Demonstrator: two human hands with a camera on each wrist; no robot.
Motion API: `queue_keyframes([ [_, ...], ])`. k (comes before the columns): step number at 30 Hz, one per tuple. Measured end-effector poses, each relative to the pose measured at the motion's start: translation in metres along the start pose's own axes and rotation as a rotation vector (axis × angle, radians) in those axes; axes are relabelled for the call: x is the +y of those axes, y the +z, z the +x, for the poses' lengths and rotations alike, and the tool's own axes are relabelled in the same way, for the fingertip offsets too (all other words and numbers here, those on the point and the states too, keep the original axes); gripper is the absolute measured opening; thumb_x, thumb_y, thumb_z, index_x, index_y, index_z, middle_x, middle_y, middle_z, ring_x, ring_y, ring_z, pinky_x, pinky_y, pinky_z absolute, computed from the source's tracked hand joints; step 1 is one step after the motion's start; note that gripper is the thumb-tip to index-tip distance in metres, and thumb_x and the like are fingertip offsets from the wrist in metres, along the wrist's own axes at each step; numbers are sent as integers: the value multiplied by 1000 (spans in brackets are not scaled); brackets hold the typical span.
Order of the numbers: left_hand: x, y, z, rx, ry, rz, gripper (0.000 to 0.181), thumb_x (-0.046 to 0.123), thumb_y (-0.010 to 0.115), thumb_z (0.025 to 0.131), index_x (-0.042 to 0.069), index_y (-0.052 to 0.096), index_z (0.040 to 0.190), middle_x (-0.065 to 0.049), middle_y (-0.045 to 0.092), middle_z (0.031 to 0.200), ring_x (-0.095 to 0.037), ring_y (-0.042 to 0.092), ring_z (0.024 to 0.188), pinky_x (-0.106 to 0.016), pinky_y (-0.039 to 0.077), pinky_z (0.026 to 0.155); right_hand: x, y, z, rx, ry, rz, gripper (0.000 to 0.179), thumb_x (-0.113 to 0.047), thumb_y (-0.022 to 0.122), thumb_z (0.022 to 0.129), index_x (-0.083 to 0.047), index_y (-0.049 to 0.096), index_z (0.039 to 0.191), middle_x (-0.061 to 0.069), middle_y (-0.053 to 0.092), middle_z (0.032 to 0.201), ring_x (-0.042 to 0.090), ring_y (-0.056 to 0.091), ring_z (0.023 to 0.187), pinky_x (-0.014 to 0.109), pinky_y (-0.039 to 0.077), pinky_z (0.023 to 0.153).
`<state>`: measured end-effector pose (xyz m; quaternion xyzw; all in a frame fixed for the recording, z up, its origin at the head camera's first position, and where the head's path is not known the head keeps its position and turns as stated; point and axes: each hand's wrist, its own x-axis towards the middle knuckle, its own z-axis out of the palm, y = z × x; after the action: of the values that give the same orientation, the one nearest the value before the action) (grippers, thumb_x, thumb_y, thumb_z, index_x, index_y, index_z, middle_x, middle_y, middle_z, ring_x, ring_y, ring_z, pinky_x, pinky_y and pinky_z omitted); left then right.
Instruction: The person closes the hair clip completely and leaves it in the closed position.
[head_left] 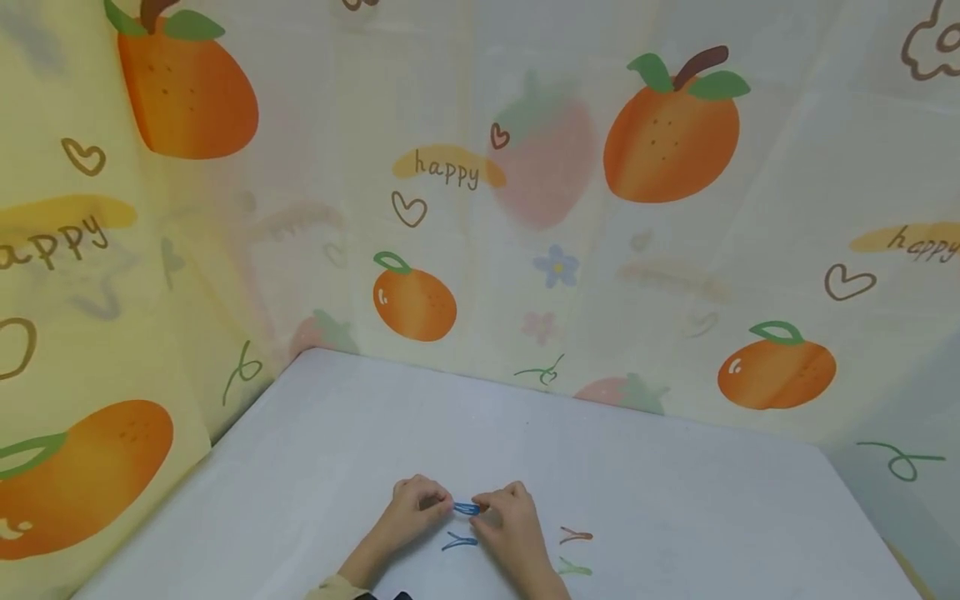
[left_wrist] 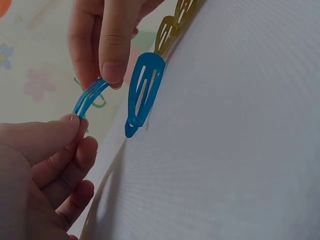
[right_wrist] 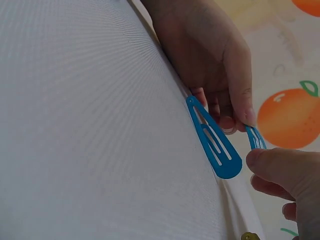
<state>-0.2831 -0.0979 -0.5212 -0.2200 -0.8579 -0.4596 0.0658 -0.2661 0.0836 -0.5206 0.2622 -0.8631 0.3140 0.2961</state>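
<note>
A blue snap hair clip (head_left: 466, 508) is stretched between both hands, held above the white table. My left hand (head_left: 414, 510) pinches one end between thumb and fingers, and my right hand (head_left: 513, 523) pinches the other. Seen from the left wrist, the held clip (left_wrist: 91, 98) looks curved, its slots showing; its ends are hidden under the fingertips. Just below the hands, a second blue hair clip (head_left: 460, 542) lies on the table, its open loop plain in the right wrist view.
Right of my right hand lie an orange-brown hair clip (head_left: 577, 535) and a pale green hair clip (head_left: 575, 567). Walls of printed cloth (head_left: 465, 225) with oranges stand along the back and sides of the white table (head_left: 337, 433).
</note>
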Motion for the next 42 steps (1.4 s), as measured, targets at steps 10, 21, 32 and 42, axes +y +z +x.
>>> queue_keyframes([
  [10, -3, 3, 2, 43, -33, 17, 13, 36, 55, 69, 24, 60, 69, 17, 49, 69, -6, 41, 71, -37, 19, 72, 2, 1, -1, 60, -70, 22, 22, -17, 68, 54, -17, 61, 75, -15, 53, 69, 3, 32, 65, 16, 28, 57],
  [21, -7, 4, 4, 63, 21, -9, 14, 37, 57, 66, 25, 61, 70, 18, 51, 71, -5, 42, 72, -37, 19, 72, 2, 1, 1, 56, -53, 48, 19, -18, 67, 57, -15, 61, 75, -13, 53, 70, 4, 33, 67, 16, 28, 59],
  [32, -11, 3, 2, 243, 368, 149, 13, 31, 65, 60, 25, 61, 71, 18, 51, 73, -3, 37, 72, -30, 19, 61, 0, 5, -3, 30, 11, 143, 18, -19, 64, 62, -16, 59, 79, -14, 53, 73, 5, 32, 67, 17, 28, 58],
  [42, -10, 3, 3, 256, 424, 146, 13, 26, 66, 59, 22, 60, 70, 15, 52, 72, -5, 38, 70, -33, 21, 60, -1, 3, -1, 18, -2, 138, 18, -18, 63, 63, -14, 59, 80, -12, 53, 73, 7, 32, 67, 18, 28, 57],
])
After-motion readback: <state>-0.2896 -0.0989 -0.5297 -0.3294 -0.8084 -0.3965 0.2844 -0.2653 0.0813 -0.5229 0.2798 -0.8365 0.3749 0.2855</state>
